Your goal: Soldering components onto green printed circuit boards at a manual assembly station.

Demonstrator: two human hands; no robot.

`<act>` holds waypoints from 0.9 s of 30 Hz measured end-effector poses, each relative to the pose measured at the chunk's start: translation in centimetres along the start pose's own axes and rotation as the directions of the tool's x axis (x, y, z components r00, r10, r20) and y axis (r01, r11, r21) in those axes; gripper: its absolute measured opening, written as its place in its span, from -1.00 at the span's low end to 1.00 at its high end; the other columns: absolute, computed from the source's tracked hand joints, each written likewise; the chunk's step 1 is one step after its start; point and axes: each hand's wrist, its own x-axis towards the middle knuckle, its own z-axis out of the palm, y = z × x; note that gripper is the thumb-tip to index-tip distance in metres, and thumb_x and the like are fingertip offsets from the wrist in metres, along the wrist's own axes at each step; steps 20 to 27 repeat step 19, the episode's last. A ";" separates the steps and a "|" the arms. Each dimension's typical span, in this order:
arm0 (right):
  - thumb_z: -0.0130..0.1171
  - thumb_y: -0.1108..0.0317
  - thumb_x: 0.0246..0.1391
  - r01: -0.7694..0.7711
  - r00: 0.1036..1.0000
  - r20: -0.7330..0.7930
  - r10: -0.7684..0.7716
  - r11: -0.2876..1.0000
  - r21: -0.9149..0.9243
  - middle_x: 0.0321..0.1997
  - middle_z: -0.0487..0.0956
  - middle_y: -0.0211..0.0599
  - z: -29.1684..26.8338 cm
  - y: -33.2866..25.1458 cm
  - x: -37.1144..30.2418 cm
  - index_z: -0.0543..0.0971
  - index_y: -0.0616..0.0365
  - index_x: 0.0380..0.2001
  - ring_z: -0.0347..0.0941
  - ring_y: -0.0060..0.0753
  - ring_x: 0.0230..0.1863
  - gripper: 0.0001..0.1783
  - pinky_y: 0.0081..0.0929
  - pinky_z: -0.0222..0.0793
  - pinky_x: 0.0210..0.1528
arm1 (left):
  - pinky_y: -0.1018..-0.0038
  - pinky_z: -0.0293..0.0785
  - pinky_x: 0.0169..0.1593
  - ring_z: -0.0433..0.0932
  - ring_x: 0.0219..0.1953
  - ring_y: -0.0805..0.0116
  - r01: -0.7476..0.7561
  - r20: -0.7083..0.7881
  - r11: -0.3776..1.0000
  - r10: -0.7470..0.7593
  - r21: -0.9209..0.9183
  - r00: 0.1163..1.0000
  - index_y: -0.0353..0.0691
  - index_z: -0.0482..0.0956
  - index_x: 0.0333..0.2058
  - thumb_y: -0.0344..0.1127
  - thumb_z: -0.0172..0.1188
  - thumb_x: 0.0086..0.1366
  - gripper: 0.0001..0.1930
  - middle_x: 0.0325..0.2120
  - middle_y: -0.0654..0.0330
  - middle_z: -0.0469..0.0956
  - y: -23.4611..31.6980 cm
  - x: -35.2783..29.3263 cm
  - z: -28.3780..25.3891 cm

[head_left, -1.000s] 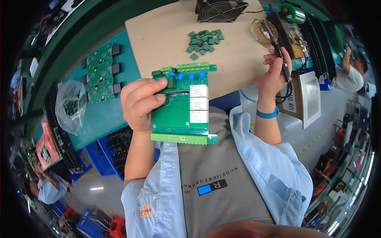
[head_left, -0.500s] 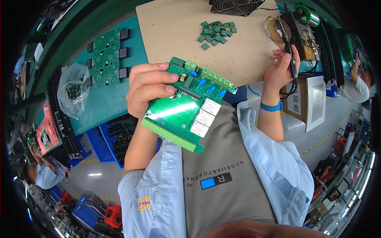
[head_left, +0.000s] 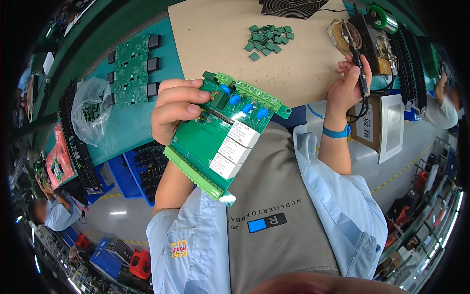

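Note:
My left hand (head_left: 175, 107) grips a green circuit board (head_left: 195, 139) by one edge and holds it tilted above my lap. Green terminal blocks line two of its sides; blue disc components and three white box-shaped relays stand on its face. My fingers hide the board's left corner. On the right, my right hand (head_left: 344, 92) is closed around the dark handle of a soldering iron (head_left: 362, 78), with a blue band on the wrist. The iron points toward a round, stained tip-cleaning pad (head_left: 342, 36) at the bench's right side; its tip is hard to make out.
Several small green square pieces (head_left: 267, 39) lie on the tan work surface (head_left: 210, 44), below a black fan (head_left: 291, 7). A solder spool (head_left: 384, 19) stands at right. Boards (head_left: 131, 68) and a plastic bag (head_left: 91, 110) rest at left. Co-workers sit at both sides.
My left hand has tipped and turned the circuit board, moving it slightly left, so the relays and blue components show from a different angle. My right hand with the soldering iron has hardly moved.

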 end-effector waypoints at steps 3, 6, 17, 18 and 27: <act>0.01 0.39 0.36 -0.005 1.000 -0.001 0.005 1.000 0.006 -0.08 0.64 0.00 -0.1 0.1 -0.1 0.44 0.28 0.22 0.56 -0.42 -0.27 -0.59 -0.57 0.46 -0.20 | 0.28 0.59 0.04 0.60 -0.13 0.17 0.005 0.007 1.000 -0.005 -0.026 1.000 -0.07 0.49 -0.29 -0.24 0.36 0.29 -0.81 -0.27 0.11 0.71 0.0 0.1 0.0; 0.01 0.39 0.36 0.007 1.000 0.004 -0.007 1.000 0.000 -0.08 0.65 0.00 -0.1 0.1 -0.1 0.44 0.28 0.22 0.56 -0.42 -0.28 -0.59 -0.57 0.46 -0.21 | 0.29 0.59 0.04 0.60 -0.14 0.18 0.011 0.013 1.000 -0.011 0.013 1.000 -0.07 0.50 -0.30 -0.23 0.36 0.29 -0.82 -0.29 0.13 0.71 0.3 0.1 0.0; 0.00 0.47 0.26 0.007 0.995 -0.096 -0.012 0.998 -0.057 -0.25 0.68 -0.06 -0.5 0.0 0.1 0.52 0.33 0.15 0.55 -0.43 -0.39 -0.59 -0.59 0.48 -0.29 | 0.35 0.56 0.03 0.61 -0.13 0.19 -0.077 0.140 0.974 0.047 0.213 0.989 -0.01 0.60 -0.33 -0.22 0.29 0.31 -0.92 -0.30 0.25 0.73 2.1 1.0 -0.1; 0.01 0.50 0.23 -0.029 0.991 -0.131 0.017 0.995 -0.091 -0.26 0.68 -0.07 -0.1 -0.2 0.1 0.53 0.34 0.14 0.54 -0.43 -0.40 -0.58 -0.59 0.49 -0.30 | 0.35 0.55 0.04 0.61 -0.12 0.18 -0.071 0.162 0.974 0.036 0.217 0.986 0.00 0.62 -0.30 -0.23 0.29 0.31 -0.94 -0.28 0.26 0.73 2.4 1.1 0.0; 0.03 0.50 0.21 -0.084 0.985 -0.161 0.067 0.992 -0.099 -0.23 0.69 -0.06 0.3 -0.7 0.0 0.52 0.34 0.16 0.56 -0.43 -0.38 -0.56 -0.57 0.53 -0.26 | 0.35 0.55 0.04 0.61 -0.12 0.18 -0.092 0.161 0.954 0.047 0.287 0.986 0.00 0.62 -0.30 -0.23 0.29 0.31 -0.94 -0.28 0.26 0.73 3.1 1.9 -1.8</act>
